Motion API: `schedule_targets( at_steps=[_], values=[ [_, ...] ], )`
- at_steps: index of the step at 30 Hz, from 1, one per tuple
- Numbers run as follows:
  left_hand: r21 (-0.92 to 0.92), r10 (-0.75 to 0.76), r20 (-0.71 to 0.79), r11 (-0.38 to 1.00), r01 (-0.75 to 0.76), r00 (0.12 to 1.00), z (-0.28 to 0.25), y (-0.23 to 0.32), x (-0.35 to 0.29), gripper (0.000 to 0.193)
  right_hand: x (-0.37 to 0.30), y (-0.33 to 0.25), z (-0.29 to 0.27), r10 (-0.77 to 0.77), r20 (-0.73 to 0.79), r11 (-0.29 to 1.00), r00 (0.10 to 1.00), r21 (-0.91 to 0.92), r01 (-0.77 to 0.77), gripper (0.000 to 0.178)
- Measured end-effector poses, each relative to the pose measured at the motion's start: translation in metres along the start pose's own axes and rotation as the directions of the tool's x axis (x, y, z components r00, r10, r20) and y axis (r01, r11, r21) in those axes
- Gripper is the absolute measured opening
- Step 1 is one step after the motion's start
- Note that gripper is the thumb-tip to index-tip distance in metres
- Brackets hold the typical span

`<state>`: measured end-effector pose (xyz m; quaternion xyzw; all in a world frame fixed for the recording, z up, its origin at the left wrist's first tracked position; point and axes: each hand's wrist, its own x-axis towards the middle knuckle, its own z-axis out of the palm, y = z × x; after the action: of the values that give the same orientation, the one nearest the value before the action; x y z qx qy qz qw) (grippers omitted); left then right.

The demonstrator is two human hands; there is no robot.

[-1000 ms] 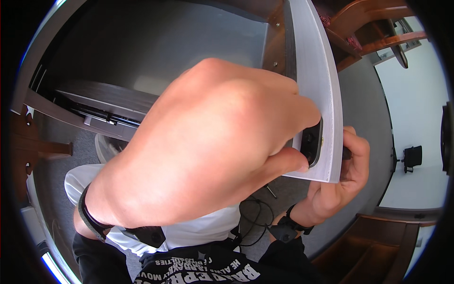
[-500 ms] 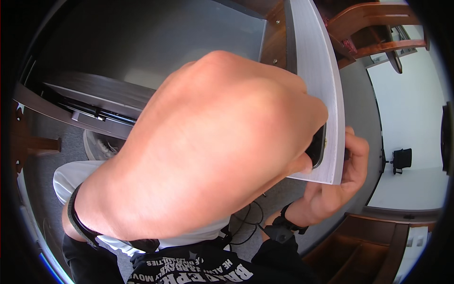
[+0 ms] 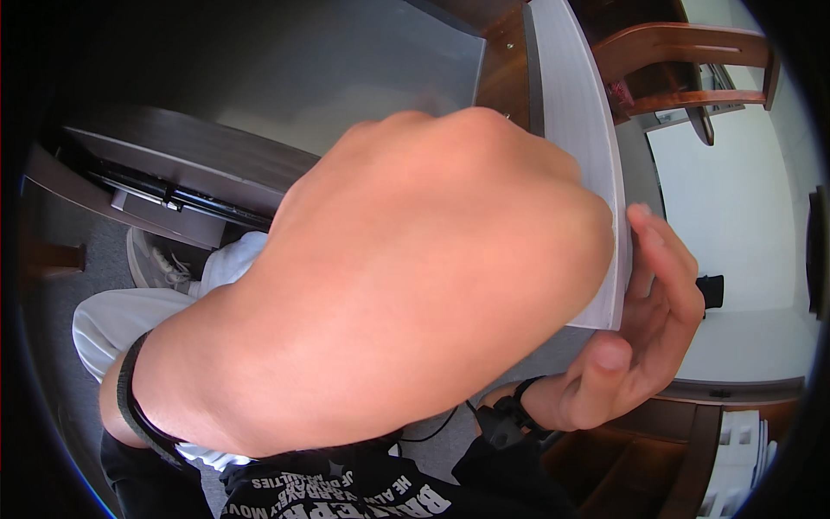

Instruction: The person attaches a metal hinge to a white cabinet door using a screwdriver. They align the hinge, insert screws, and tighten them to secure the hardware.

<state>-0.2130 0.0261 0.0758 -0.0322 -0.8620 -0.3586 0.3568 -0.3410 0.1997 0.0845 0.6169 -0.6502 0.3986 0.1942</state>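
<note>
My left hand fills the middle of the view, its back toward me and its fingers curled down at the inner side of a drawer's pale front panel. Its fingertips and whatever they grip are hidden behind the hand. On the outer side of the same panel is my right hand, open, with fingers curved and thumb apart; nothing shows in it. The drawer's grey bottom lies beyond my left hand.
A black metal slide runs along the drawer's near side. My shoe is on the carpet below. Brown wooden chair parts stand at upper right, and a brown cabinet at lower right.
My right hand has come away from the panel's outer face and its fingers have spread. The left hand has shifted slightly right, covering the dark, round-cornered thing that showed by its fingertips.
</note>
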Motion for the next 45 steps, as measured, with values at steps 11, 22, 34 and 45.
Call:
schedule_targets(
  at_steps=[11,22,34,45],
  values=[
    [-0.072,0.076,-0.275,0.992,-0.100,0.959,0.020,-0.007,-0.009,0.043,0.042,0.000,-0.025,-0.129,0.457,0.981,0.880,-0.068,0.179,0.037],
    [0.007,-0.390,-0.215,0.916,0.401,0.895,-0.014,0.041,-0.074,0.043,0.073,0.010,-0.042,-0.244,0.686,0.954,0.685,0.043,0.296,0.040],
    [-0.217,-0.502,-0.025,0.847,0.485,0.865,-0.001,0.026,-0.133,0.031,0.056,-0.015,-0.017,-0.121,0.547,0.961,0.828,-0.143,0.235,0.022],
    [-0.238,-0.163,0.177,0.950,0.203,0.971,0.021,0.005,-0.158,0.034,0.054,-0.030,-0.016,-0.023,0.589,0.917,0.808,-0.310,0.253,0.033]
  ],
)
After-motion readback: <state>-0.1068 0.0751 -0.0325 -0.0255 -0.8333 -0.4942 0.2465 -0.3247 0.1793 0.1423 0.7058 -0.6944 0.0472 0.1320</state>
